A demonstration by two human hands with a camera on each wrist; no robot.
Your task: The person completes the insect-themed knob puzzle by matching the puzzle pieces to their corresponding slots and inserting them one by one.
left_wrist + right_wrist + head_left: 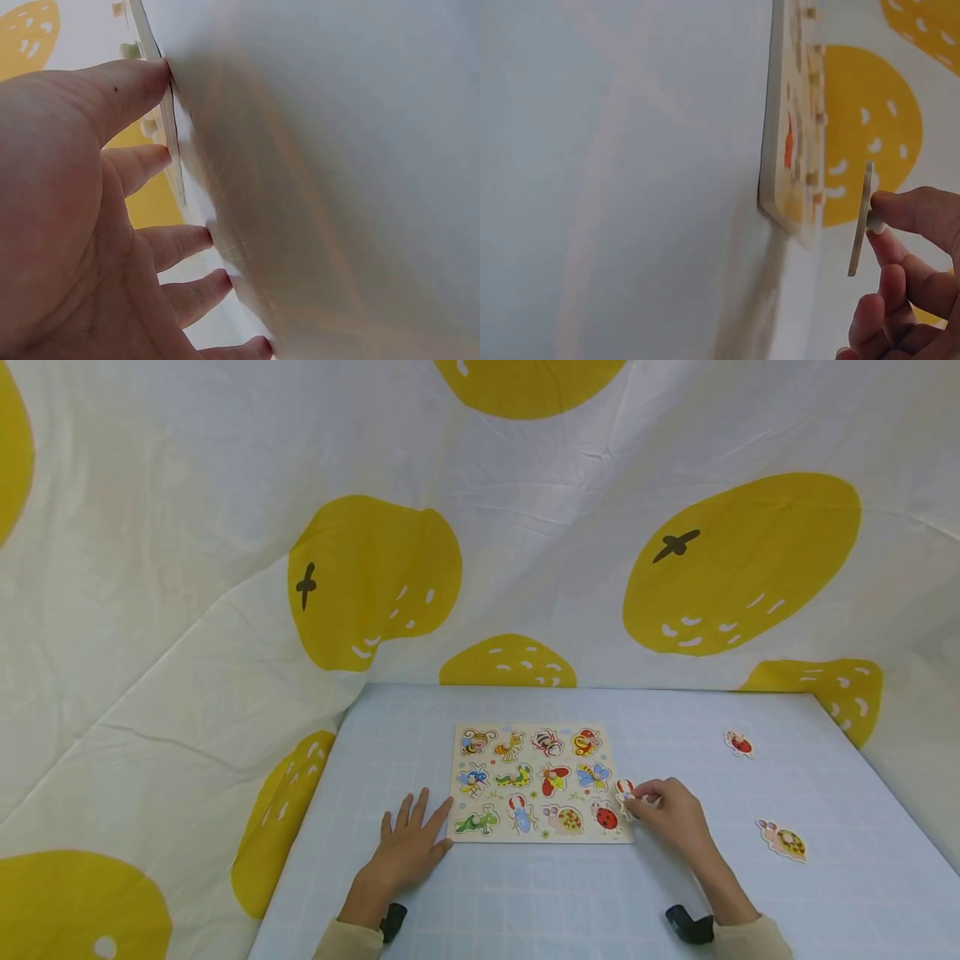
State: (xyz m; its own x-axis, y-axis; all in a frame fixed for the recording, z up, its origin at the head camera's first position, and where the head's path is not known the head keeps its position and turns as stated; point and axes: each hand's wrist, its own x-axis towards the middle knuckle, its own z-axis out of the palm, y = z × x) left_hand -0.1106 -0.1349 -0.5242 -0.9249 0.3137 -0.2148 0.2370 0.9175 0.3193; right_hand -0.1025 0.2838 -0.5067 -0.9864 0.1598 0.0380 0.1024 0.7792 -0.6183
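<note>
A wooden insect puzzle board point(501, 796) lies on the table, with rows of colourful bugs across it. My left hand point(408, 853) is spread with straight fingers at the board's left edge; in the left wrist view, the thumb and a finger touch that edge. Between thumb and fingertip, my right hand point(677, 823) pinches a stag beetle puzzle piece point(623, 791) by its small knob. Seen edge-on in the right wrist view, the piece is tilted and held above the table, near the board's right edge. A beetle picture point(521, 815) shows in the board's bottom row.
Two loose pieces lie on the right side of the table: a ladybug piece point(739, 743) farther back and a snail piece point(782, 841) closer in. A pale checked cloth point(540, 902) covers the table. Behind it hangs a white curtain point(525, 552) with yellow fruit prints.
</note>
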